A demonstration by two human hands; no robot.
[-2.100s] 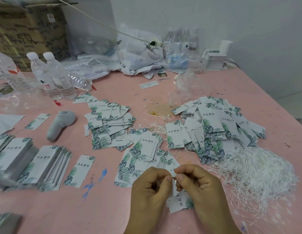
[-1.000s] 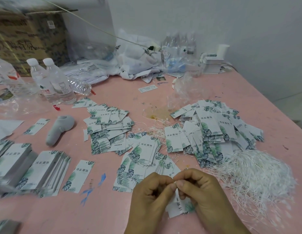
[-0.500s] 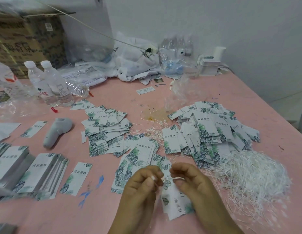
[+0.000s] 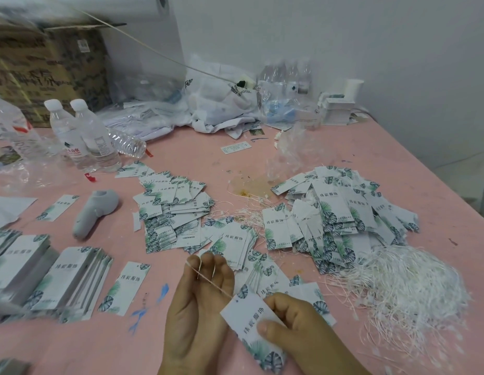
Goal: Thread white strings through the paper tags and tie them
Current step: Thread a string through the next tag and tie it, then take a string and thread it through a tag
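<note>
We see one paper tag (image 4: pixel 253 324) held low in the middle of the view, above the pink desk (image 4: pixel 397 147). The right hand (image 4: pixel 295 331) pinches it, thumb on the printed face and fingers curled round its edge. The tag bears three large characters, which we read as 伟宸服饰 only in part, with green leaf prints at its lower end and a small hole near its top corner.

One white string (image 4: pixel 208 280) runs taut from that hole up to the left hand (image 4: pixel 200 307). The left hand lies palm up with its fingers spread and nearly straight; the string loops round the fingertips (image 4: pixel 208 259).

On the desk we count three loose heaps of the same tags: one left of centre (image 4: pixel 173 212), one in the middle just beyond the hands (image 4: pixel 235 244), one to the right (image 4: pixel 341 212). Strings poke out among the middle and right heaps. At the left edge stand neat stacks of tags (image 4: pixel 59 277), with two single tags lying apart (image 4: pixel 126 288) (image 4: pixel 57 208). One big tangle of white strings (image 4: pixel 408 288) lies at the right, touching the right heap.

Two upright water bottles (image 4: pixel 84 133) with white caps stand together at the far left; one label shows red characters. A third bottle lies flat behind them (image 4: pixel 127 143). A grey handheld device (image 4: pixel 96 212) rests near the left heap. A cardboard box (image 4: pixel 46 71) with dark printed characters stands at the back, and a white bag (image 4: pixel 222 104) reads "HOTEL".
</note>
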